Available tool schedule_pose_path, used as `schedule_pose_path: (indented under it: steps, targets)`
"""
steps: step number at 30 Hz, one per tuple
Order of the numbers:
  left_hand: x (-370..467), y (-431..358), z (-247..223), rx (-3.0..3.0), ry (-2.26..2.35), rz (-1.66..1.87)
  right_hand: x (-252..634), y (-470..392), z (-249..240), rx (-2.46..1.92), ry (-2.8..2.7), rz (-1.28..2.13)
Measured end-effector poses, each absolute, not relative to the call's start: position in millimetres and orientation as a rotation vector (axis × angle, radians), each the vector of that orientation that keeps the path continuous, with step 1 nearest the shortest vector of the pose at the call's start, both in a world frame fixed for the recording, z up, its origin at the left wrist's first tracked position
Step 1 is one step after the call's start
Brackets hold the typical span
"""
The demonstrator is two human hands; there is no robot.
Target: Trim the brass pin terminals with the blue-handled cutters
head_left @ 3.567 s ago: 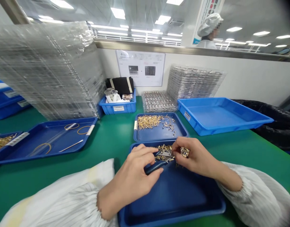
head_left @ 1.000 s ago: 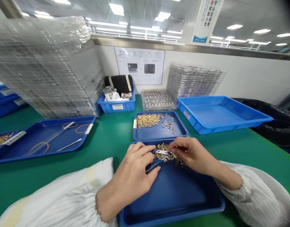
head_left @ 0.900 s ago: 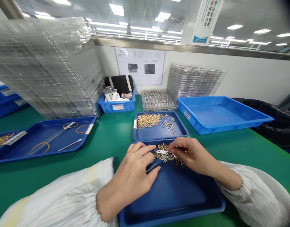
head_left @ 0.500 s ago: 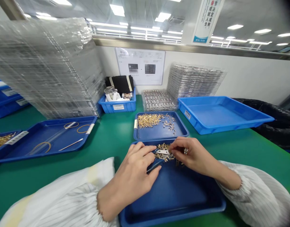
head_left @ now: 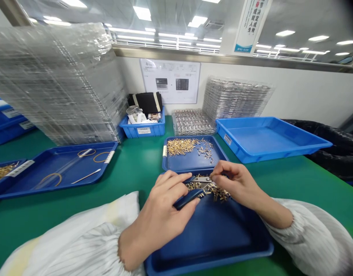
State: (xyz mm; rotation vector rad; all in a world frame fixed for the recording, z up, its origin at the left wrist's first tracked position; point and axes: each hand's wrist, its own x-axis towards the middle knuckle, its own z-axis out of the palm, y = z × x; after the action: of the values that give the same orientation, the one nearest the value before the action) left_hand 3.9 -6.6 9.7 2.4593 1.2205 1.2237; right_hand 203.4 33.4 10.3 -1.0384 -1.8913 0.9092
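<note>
My left hand is closed around pliers with dark blue handles and a silver metal head. The handles are spread apart. My right hand pinches with thumb and forefinger right at the tip of the pliers; what sits between those fingers is too small and covered to name. Beneath both hands lies a heap of small brass-coloured metal pins, at the far end of a dark blue tray. The jaws of the pliers are partly hidden by my right fingers.
Behind, a second blue tray holds golden pins. At the right stands a light blue tray. A left tray carries rubber bands and a cotton swab. Tall stacks of clear plastic trays and a blue bin stand at the back.
The pliers' handles have spread wider and their head has shifted slightly right. My right hand has moved a little up and right, uncovering more of the pins.
</note>
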Motion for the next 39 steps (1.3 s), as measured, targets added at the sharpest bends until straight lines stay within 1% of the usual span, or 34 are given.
schedule_pose_path:
  steps: [2, 4, 10, 13, 15, 18, 22, 24, 27, 30, 33, 39]
  targets:
    - [4.5, -6.6, 10.1, 2.386, 1.232, 1.216, 203.8, 34.1, 11.6, -1.040, -1.840, 1.021]
    - [4.0, -6.0, 9.7, 2.360, 1.254, 1.146, 204.6, 33.7, 13.6, -1.059, -1.908, 1.011]
    - [-1.3, -3.9, 6.4, 2.537, 1.205, 0.886, 207.4, 31.7, 14.7, -0.975, -2.381, 0.578]
    - [-2.5, -3.9, 5.0, 2.640, 1.175, 0.839, 206.6, 32.7, 11.6, -0.967, -2.460, 0.390]
    - [-2.1, -4.0, 4.5, 2.679, 1.164, 0.835, 206.1, 32.9, 10.9, -0.965, -2.478, 0.341]
    - [-0.8, -3.9, 3.9, 2.678, 1.177, 0.864, 207.3, 32.4, 13.0, -0.970, -2.460, 0.377]
    - [-0.3, -2.7, 3.7, 2.637, 1.217, 0.851, 211.0, 35.1, 14.4, -0.944, -2.443, 0.557]
    - [-0.5, -1.5, 3.9, 2.622, 1.271, 0.847, 212.6, 39.3, 11.9, -0.982, -2.331, 0.508]
    - [-0.5, 0.7, 3.7, 2.595, 1.404, 0.933, 214.0, 45.8, 6.5, -1.088, -2.117, 0.328]
    - [-0.4, 2.4, 3.1, 2.569, 1.517, 1.026, 213.4, 47.6, 1.6, -1.130, -2.234, 0.341]
    - [-0.4, 2.8, 3.0, 2.569, 1.551, 1.032, 210.8, 45.2, -3.4, -1.160, -2.424, 0.394]
    - [-0.7, 1.6, 3.6, 2.587, 1.551, 1.006, 208.7, 45.3, -9.2, -1.152, -2.407, 0.375]
